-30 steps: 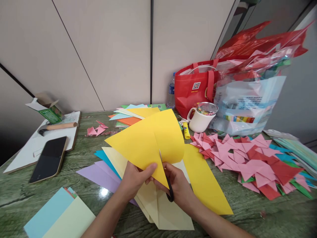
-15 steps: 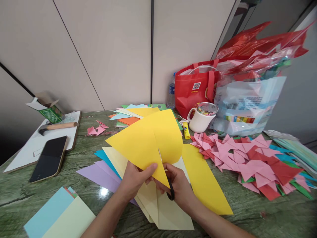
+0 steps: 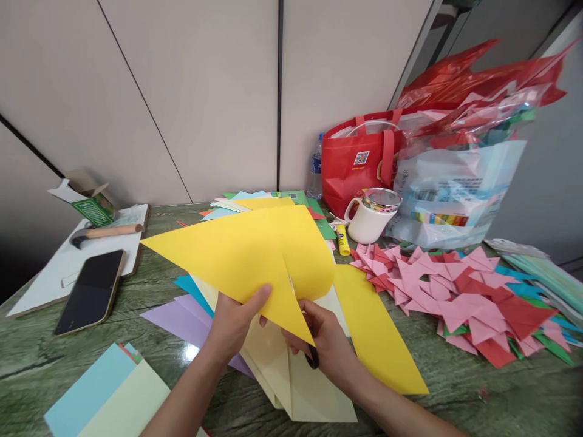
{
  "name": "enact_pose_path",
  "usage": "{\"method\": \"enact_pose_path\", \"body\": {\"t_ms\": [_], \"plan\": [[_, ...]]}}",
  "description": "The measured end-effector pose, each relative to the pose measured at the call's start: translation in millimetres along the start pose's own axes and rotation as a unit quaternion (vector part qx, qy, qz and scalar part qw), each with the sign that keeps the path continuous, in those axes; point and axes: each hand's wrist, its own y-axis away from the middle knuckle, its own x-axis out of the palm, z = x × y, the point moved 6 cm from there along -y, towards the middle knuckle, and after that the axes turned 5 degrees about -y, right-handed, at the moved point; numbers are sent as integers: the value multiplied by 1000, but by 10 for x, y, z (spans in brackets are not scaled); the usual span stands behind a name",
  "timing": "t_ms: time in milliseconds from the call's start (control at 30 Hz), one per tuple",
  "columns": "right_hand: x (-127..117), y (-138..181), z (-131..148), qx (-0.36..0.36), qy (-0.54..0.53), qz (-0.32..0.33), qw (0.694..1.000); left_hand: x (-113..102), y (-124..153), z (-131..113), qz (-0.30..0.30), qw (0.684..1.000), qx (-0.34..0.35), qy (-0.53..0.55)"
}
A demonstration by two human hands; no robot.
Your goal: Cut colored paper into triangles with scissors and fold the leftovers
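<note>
A large yellow sheet of paper [image 3: 246, 243] is lifted above the table, with a slit running up from its lower right edge. My left hand [image 3: 237, 315] pinches its lower edge, thumb on top. My right hand [image 3: 325, 334] is closed on scissors, whose black handle [image 3: 313, 357] shows beside the fingers; the blades are mostly hidden by the paper. Under the hands lie cream sheets [image 3: 319, 388], purple sheets [image 3: 182, 325] and a blue sheet [image 3: 195, 291]. Another yellow piece [image 3: 378, 334] lies flat to the right of my right hand.
Folded pink and red paper pieces [image 3: 455, 291] are heaped at right. Behind them stand a white mug [image 3: 371, 221], a glue stick [image 3: 342, 240], a red bag [image 3: 350, 164] and a plastic bag [image 3: 455, 188]. At left are a phone [image 3: 91, 291], a hammer [image 3: 109, 232] and blue paper [image 3: 86, 388].
My left hand has shifted a little left along the paper's edge. The yellow sheet's left corner has swung left and up, now covering the small pink pieces behind it.
</note>
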Motion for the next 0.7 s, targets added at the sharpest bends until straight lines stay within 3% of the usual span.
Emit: {"method": "enact_pose_path", "body": {"t_ms": [367, 700], "plan": [[35, -4, 152, -39, 8, 22, 999, 93, 44, 52, 64, 998, -20, -2], [41, 1, 140, -34, 10, 28, 999, 95, 44, 48, 28, 998, -36, 31]]}}
